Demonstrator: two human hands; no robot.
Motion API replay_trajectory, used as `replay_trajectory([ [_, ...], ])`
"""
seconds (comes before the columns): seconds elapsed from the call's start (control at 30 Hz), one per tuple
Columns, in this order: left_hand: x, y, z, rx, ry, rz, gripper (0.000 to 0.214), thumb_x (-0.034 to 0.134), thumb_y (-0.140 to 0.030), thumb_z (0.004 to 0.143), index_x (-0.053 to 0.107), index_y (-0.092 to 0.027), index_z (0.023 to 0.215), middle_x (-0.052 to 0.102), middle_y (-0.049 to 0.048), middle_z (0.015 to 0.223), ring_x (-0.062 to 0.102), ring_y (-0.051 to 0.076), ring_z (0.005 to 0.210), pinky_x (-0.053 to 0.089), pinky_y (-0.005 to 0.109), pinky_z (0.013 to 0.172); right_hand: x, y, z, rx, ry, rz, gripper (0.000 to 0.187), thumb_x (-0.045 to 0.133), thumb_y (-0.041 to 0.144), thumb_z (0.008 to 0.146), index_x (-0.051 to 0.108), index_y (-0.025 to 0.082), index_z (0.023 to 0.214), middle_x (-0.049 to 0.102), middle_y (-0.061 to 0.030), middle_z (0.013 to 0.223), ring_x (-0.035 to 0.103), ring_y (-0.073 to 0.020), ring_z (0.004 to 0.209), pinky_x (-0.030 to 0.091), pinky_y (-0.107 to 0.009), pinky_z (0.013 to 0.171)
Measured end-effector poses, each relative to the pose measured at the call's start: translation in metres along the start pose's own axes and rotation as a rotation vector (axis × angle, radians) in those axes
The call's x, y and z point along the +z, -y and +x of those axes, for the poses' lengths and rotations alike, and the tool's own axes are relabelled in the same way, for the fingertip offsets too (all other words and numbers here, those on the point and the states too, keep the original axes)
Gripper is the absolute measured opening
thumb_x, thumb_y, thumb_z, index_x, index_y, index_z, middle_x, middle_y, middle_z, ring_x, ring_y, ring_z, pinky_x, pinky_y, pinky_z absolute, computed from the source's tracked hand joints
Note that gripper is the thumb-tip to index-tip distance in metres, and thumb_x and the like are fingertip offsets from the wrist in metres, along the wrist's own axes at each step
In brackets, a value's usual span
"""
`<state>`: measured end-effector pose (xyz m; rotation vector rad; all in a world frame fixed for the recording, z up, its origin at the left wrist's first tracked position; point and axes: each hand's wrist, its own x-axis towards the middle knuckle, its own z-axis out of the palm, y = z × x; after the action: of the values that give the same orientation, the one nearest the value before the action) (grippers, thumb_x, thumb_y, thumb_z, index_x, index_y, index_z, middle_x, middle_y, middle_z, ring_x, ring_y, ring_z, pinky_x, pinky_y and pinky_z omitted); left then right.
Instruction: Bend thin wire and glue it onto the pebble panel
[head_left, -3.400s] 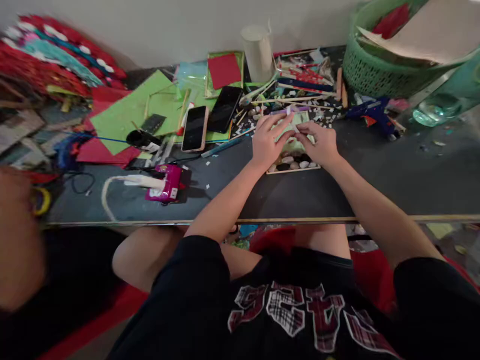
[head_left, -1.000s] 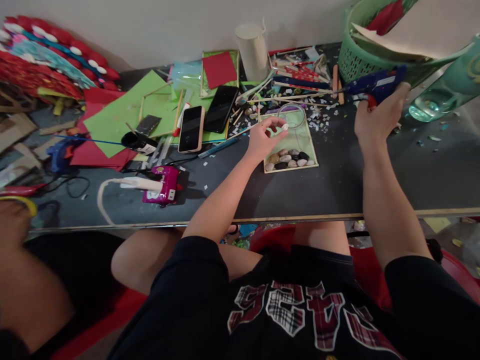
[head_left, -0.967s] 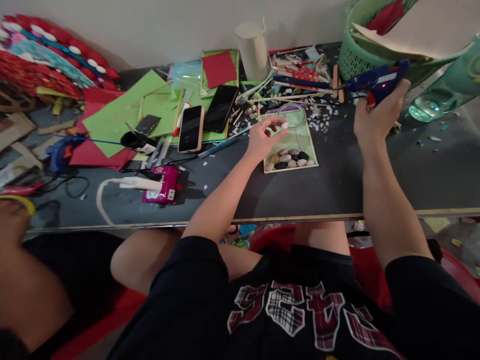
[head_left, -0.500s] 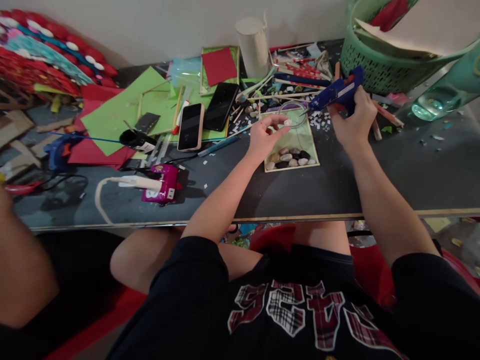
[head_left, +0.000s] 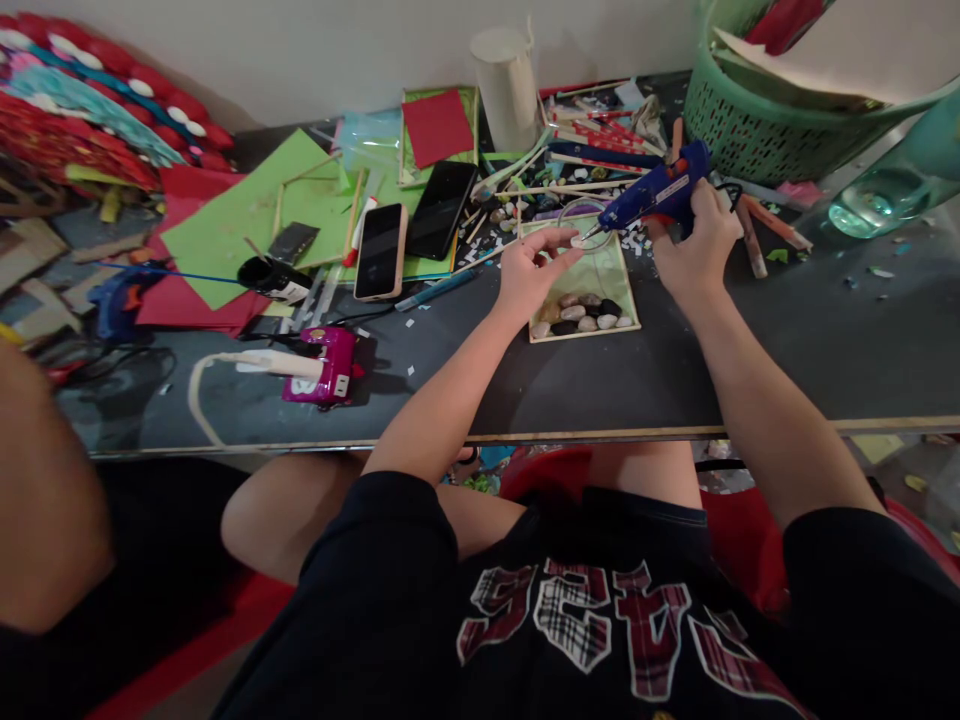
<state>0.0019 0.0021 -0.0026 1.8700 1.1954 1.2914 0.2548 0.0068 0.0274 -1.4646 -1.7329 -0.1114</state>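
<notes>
My right hand [head_left: 701,235] is wrapped around the handle of a blue hot glue gun [head_left: 660,190], whose nozzle points left and down. Between thumb and forefinger, my left hand [head_left: 532,268] pinches a small whitish pebble [head_left: 577,242]. The nozzle tip is at or very close to this pebble; I cannot tell if they touch. Below lies a pale green framed panel [head_left: 619,270] with several smooth pebbles [head_left: 587,324] in a cluster along its near edge. A thin ring-shaped loop [head_left: 564,213] shows behind my left fingertips.
Left of my hands lie two phones [head_left: 380,252], green paper [head_left: 225,225] and a magenta power adapter [head_left: 330,365]. Behind stand a white pitcher [head_left: 504,95] and scattered scraps. A green basket [head_left: 772,130] and a water bottle [head_left: 892,180] stand right. Another person's arm [head_left: 45,500] is at far left.
My right hand has brought the glue gun left and slightly down, so its nozzle now reaches the pebble at my left fingertips. My left hand has hardly moved.
</notes>
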Motion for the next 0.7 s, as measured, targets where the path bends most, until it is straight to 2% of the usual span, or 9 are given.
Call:
replay_trajectory([
  [0.33,0.0,0.001,0.0,-0.021,-0.001,-0.012,0.054,0.066,-0.072,0.09,0.076,-0.025,0.113,0.081,0.0068,0.102,0.071,0.016,0.083,0.051,0.026,0.063,0.0,0.003,0.0,0.03,0.021,0.026,0.042,0.074,0.034,0.086,0.065,0.018,0.124,0.07,-0.0209,0.12,0.065,-0.0404,0.118,0.055,-0.057,0.1],
  [0.5,0.001,0.003,0.0,-0.024,-0.016,-0.063,0.054,0.069,-0.073,0.088,0.077,-0.025,0.112,0.08,0.0064,0.101,0.07,0.016,0.083,0.052,0.027,0.065,0.004,-0.006,-0.002,0.006,0.055,0.018,0.048,0.065,0.053,0.096,0.062,0.025,0.134,0.068,-0.0185,0.127,0.063,-0.04,0.125,0.053,-0.056,0.104],
  [0.63,0.002,0.007,0.001,-0.018,-0.014,-0.138,0.058,0.072,-0.075,0.083,0.077,-0.024,0.11,0.08,0.0064,0.099,0.071,0.016,0.085,0.053,0.027,0.069,0.005,-0.007,-0.001,0.033,0.106,-0.037,0.061,0.058,0.061,0.096,0.057,0.02,0.141,0.065,-0.0205,0.132,0.06,-0.0427,0.132,0.051,-0.058,0.107],
  [0.7,0.002,0.008,0.002,-0.012,-0.021,-0.174,0.059,0.074,-0.076,0.082,0.078,-0.024,0.11,0.08,0.0065,0.099,0.072,0.016,0.086,0.053,0.027,0.071,0.004,-0.006,-0.001,0.044,0.113,-0.054,0.061,0.058,0.06,0.095,0.057,0.019,0.141,0.065,-0.0204,0.132,0.06,-0.0421,0.132,0.05,-0.058,0.109],
])
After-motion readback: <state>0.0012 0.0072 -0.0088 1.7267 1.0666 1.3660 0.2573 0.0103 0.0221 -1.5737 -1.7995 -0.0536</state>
